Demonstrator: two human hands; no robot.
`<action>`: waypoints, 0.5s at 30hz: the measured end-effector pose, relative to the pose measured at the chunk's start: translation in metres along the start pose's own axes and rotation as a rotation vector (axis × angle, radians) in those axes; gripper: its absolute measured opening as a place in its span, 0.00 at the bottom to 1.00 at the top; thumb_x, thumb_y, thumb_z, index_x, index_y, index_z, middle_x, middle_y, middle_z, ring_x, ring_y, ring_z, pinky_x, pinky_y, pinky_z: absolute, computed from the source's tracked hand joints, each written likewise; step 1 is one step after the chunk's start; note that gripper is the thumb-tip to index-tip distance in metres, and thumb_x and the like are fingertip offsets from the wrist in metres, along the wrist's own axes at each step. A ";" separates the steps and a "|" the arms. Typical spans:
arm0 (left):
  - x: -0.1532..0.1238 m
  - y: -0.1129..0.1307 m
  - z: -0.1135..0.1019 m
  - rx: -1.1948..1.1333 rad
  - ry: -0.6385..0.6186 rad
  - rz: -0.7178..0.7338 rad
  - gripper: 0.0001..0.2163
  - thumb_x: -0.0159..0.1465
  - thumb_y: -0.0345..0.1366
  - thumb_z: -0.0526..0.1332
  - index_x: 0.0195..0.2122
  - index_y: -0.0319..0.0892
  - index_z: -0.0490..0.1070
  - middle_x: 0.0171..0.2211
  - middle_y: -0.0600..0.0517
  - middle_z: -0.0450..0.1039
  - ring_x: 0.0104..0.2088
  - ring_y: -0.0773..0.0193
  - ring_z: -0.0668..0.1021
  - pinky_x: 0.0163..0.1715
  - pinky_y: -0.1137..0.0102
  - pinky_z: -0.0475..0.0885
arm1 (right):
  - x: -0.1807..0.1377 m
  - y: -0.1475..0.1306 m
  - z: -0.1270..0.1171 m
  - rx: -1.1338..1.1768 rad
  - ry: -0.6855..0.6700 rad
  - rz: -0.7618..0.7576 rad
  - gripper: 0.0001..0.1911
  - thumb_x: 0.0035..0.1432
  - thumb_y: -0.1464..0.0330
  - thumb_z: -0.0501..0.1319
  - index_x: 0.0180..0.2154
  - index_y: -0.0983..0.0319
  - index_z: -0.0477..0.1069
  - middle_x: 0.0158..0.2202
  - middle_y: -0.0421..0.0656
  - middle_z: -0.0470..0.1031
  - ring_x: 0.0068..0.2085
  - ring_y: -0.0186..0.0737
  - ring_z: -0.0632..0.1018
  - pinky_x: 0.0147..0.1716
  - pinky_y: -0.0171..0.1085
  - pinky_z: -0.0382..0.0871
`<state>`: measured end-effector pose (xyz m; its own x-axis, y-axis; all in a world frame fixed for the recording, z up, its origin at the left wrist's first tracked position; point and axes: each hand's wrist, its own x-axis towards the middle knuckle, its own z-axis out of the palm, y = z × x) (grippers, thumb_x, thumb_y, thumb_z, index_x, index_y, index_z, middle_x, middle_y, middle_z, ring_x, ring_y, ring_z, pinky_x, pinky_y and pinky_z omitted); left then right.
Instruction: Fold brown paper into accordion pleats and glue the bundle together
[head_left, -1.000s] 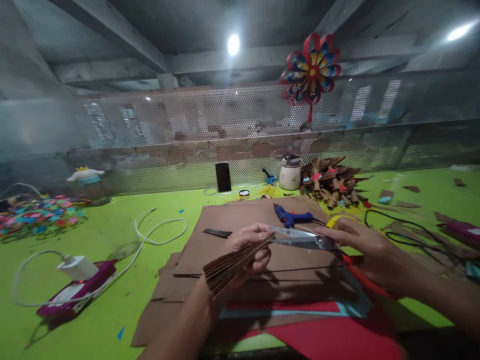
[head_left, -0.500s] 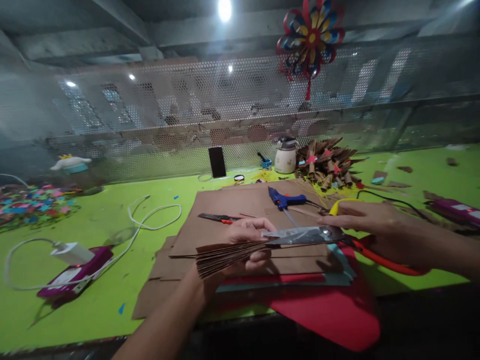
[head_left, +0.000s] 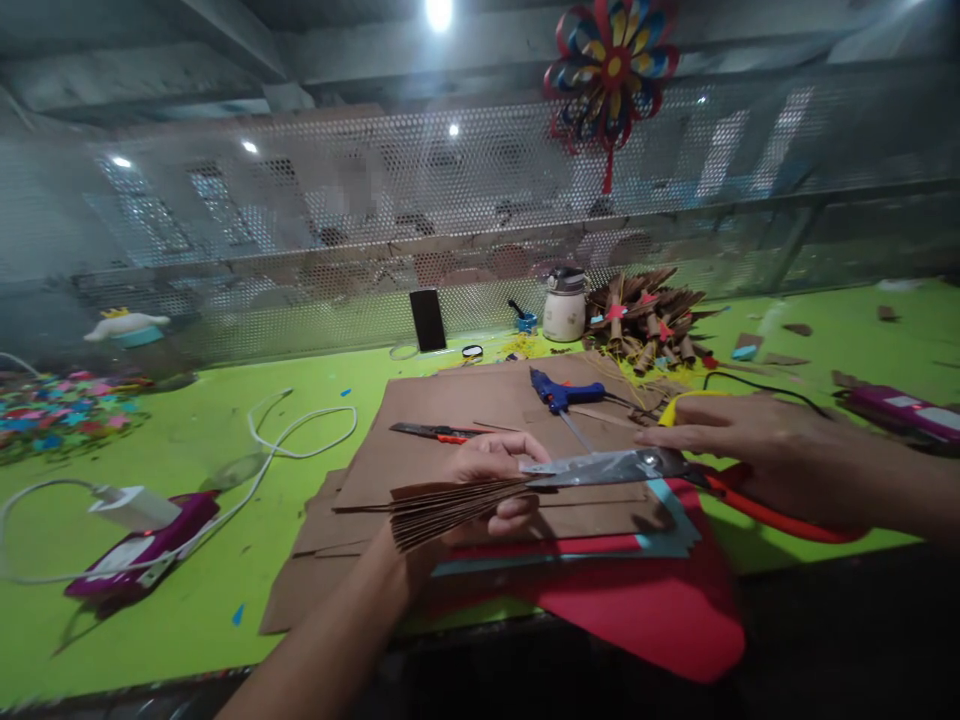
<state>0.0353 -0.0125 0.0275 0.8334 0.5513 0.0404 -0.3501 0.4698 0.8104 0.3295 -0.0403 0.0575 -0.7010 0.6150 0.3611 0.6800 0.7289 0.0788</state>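
My left hand (head_left: 499,475) is closed on a pleated brown paper fan (head_left: 442,512), its folds spreading toward the left. From the right, my right hand (head_left: 739,450) grips a pair of scissors (head_left: 637,465) by its yellow and red handles. The blades reach the narrow end of the fan, close to my left fingers; whether they bite into the paper I cannot tell. Under both hands lie brown paper sheets (head_left: 450,400), with light blue and red paper (head_left: 645,620) below them. A blue glue gun (head_left: 564,392) and a utility knife (head_left: 427,432) rest on the sheets.
Purple power strips (head_left: 146,550) lie left and right, with a white cable (head_left: 330,440) at left. Behind stand a phone (head_left: 428,320), a white bottle (head_left: 564,305) and a heap of brown paper pieces (head_left: 649,320). Paper stars (head_left: 64,415) are piled far left before a mesh partition (head_left: 315,240).
The whole view has shifted slightly, so things sit a little further left and up. Both hands keep their holds, and the scissors and fan look almost the same.
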 end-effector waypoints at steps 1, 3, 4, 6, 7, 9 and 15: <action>0.000 0.000 0.000 0.000 -0.003 -0.006 0.05 0.57 0.27 0.54 0.32 0.34 0.68 0.12 0.54 0.63 0.11 0.74 0.63 0.11 0.80 0.58 | 0.000 0.000 -0.001 -0.001 -0.033 -0.019 0.31 0.47 0.78 0.50 0.52 0.50 0.64 0.37 0.43 0.73 0.31 0.38 0.75 0.28 0.35 0.68; 0.000 0.000 0.000 0.002 -0.001 -0.010 0.05 0.57 0.27 0.54 0.32 0.34 0.68 0.12 0.54 0.63 0.11 0.74 0.62 0.10 0.80 0.58 | 0.000 -0.001 -0.001 -0.004 -0.077 -0.043 0.30 0.48 0.79 0.49 0.52 0.52 0.63 0.37 0.45 0.73 0.33 0.40 0.75 0.28 0.36 0.68; 0.000 0.000 0.000 0.003 0.005 -0.007 0.05 0.57 0.27 0.54 0.32 0.34 0.68 0.12 0.54 0.63 0.11 0.74 0.62 0.10 0.80 0.57 | 0.000 -0.001 -0.001 -0.004 -0.080 -0.042 0.30 0.48 0.79 0.48 0.52 0.53 0.64 0.38 0.46 0.72 0.34 0.40 0.75 0.28 0.36 0.68; 0.000 0.000 0.001 0.003 0.014 -0.011 0.04 0.57 0.27 0.54 0.32 0.34 0.68 0.12 0.54 0.63 0.11 0.74 0.62 0.10 0.81 0.57 | -0.001 0.000 0.000 -0.003 -0.084 -0.040 0.29 0.48 0.79 0.49 0.52 0.53 0.64 0.39 0.46 0.72 0.35 0.41 0.75 0.29 0.36 0.68; 0.000 0.001 0.001 0.001 0.013 -0.014 0.04 0.57 0.27 0.55 0.32 0.34 0.68 0.12 0.54 0.62 0.11 0.74 0.62 0.10 0.81 0.57 | -0.002 0.001 0.001 -0.001 -0.083 -0.042 0.29 0.48 0.79 0.49 0.52 0.53 0.64 0.40 0.47 0.72 0.35 0.41 0.75 0.29 0.36 0.68; 0.000 0.001 0.002 -0.007 0.006 -0.019 0.04 0.57 0.27 0.55 0.31 0.34 0.68 0.12 0.54 0.62 0.11 0.74 0.62 0.10 0.80 0.57 | -0.002 0.002 0.003 0.005 -0.082 -0.046 0.30 0.49 0.79 0.49 0.52 0.53 0.63 0.41 0.47 0.72 0.36 0.41 0.75 0.29 0.36 0.68; -0.001 0.003 0.006 -0.004 0.020 -0.002 0.03 0.55 0.27 0.56 0.30 0.33 0.68 0.12 0.55 0.63 0.11 0.74 0.62 0.10 0.81 0.57 | -0.002 0.001 0.006 0.069 -0.062 -0.045 0.29 0.50 0.78 0.51 0.53 0.52 0.62 0.42 0.46 0.71 0.38 0.40 0.74 0.30 0.36 0.68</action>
<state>0.0360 -0.0158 0.0330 0.8253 0.5640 0.0272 -0.3501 0.4733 0.8084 0.3306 -0.0388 0.0516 -0.7440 0.5970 0.3001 0.6326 0.7739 0.0286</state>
